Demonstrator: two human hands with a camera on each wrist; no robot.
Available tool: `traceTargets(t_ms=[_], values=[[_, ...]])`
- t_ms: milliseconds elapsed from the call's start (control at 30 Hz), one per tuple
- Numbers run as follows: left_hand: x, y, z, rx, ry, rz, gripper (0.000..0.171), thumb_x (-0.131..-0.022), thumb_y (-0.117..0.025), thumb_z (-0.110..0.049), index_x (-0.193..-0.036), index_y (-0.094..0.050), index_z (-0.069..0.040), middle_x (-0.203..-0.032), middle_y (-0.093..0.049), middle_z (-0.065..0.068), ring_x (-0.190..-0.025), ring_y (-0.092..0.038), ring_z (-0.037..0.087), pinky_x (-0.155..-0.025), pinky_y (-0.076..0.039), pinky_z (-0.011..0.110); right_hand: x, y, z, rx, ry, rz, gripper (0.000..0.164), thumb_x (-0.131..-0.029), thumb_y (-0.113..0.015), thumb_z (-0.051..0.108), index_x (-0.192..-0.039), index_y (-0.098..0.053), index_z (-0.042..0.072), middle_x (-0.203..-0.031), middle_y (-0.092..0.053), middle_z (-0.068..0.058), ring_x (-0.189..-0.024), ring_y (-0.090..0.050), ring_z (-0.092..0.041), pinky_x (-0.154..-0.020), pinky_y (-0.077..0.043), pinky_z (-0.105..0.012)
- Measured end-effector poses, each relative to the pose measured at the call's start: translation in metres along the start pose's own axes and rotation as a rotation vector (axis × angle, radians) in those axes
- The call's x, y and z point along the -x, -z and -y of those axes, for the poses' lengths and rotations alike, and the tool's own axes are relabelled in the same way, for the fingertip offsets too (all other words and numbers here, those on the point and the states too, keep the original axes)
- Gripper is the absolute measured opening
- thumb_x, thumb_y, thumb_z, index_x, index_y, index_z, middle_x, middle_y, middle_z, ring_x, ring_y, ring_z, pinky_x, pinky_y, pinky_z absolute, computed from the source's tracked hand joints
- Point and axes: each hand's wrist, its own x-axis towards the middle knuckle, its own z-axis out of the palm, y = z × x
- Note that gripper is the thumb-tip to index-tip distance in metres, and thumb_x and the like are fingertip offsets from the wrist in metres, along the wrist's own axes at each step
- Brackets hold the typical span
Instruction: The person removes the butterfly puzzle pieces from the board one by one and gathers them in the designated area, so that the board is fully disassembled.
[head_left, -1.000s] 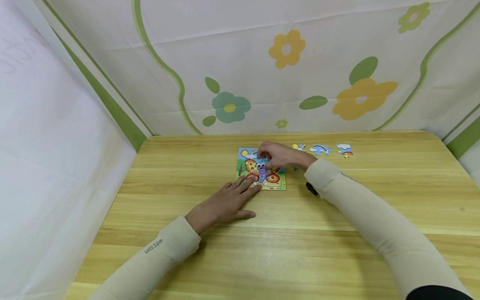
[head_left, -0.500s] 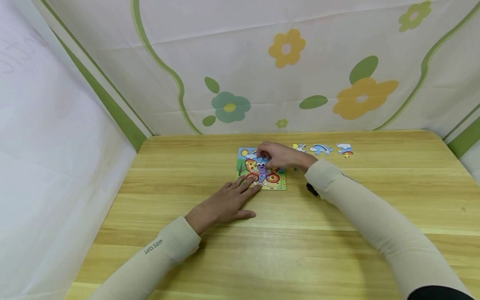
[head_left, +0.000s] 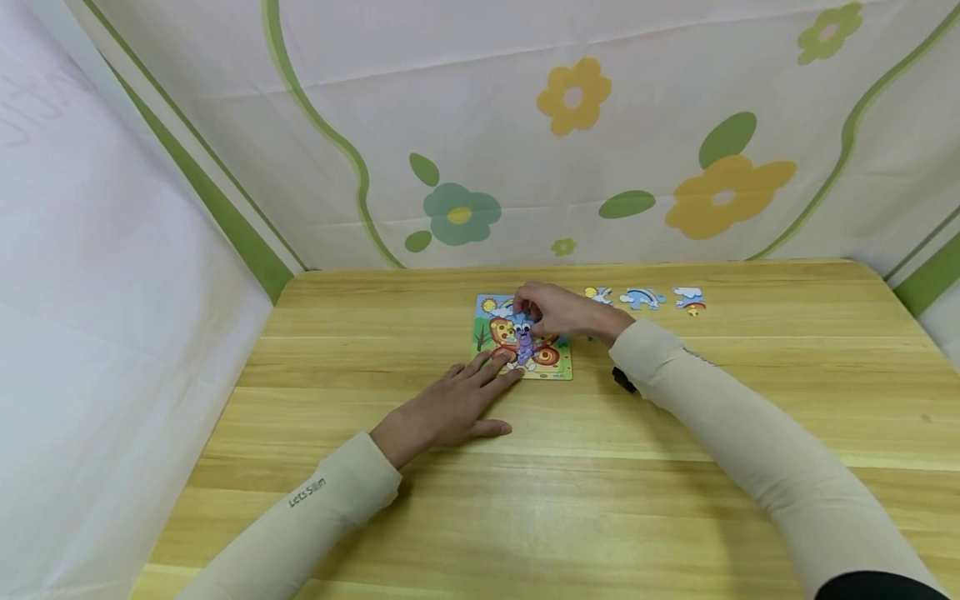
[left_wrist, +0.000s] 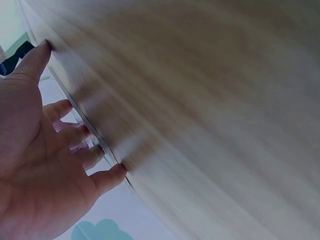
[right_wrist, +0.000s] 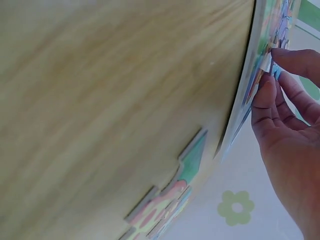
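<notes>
A square jigsaw puzzle board (head_left: 555, 374) with a purple-bodied butterfly picture lies near the back of the table. My right hand (head_left: 553, 308) reaches over its upper right part, pinching a puzzle piece (head_left: 519, 318) with blue on it close over the picture. In the right wrist view the thumb and fingers meet on that piece's thin edge (right_wrist: 267, 64), and the rest of it is mostly hidden. My left hand (head_left: 457, 407) lies with fingers spread, its fingertips on the board's lower left edge and its thumb on the wood. The left wrist view shows that hand (left_wrist: 45, 145) from the palm side.
Several loose puzzle pieces lie right of the board: one with a sun (head_left: 597, 294), one with a rainbow (head_left: 642, 299), and a cloud piece (head_left: 689, 300). Another is mostly hidden beneath the right wrist. A flowered white cloth (head_left: 480, 125) rises behind the wooden table (head_left: 570, 500).
The blue-topped piece under my right fingers has shifted slightly, with more of its blue showing above the butterfly's eyes. Both hands stay in nearly the same place.
</notes>
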Motion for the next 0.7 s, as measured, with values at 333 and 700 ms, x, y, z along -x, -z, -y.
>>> traceTargets(t_ms=[333,700], values=[[-0.0007,0.0006,0.0002,-0.001,0.003,0.000,0.081,-0.106,-0.052,-0.058,-0.170,-0.020,-0.021,-0.178,-0.011,0.009,-0.165,-0.010,0.035,-0.127,-0.029,0.059,-0.0017,-0.0011,-0.0028,0.007,-0.002,-0.017,0.027,-0.092,-0.069,-0.006,-0.118,-0.065,0.003,-0.111,-0.060,-0.011,-0.094,-0.057,-0.024,-0.082,-0.052,-0.037],[-0.0005,-0.0004,0.0006,0.010,-0.001,-0.002,0.080,-0.106,-0.052,-0.057,-0.170,-0.020,-0.021,-0.177,-0.011,0.010,-0.165,-0.009,0.035,-0.127,-0.028,0.059,-0.0004,-0.0017,-0.0018,0.012,0.003,-0.024,0.026,-0.093,-0.068,-0.006,-0.117,-0.065,0.004,-0.112,-0.060,-0.011,-0.094,-0.057,-0.023,-0.081,-0.052,-0.036]])
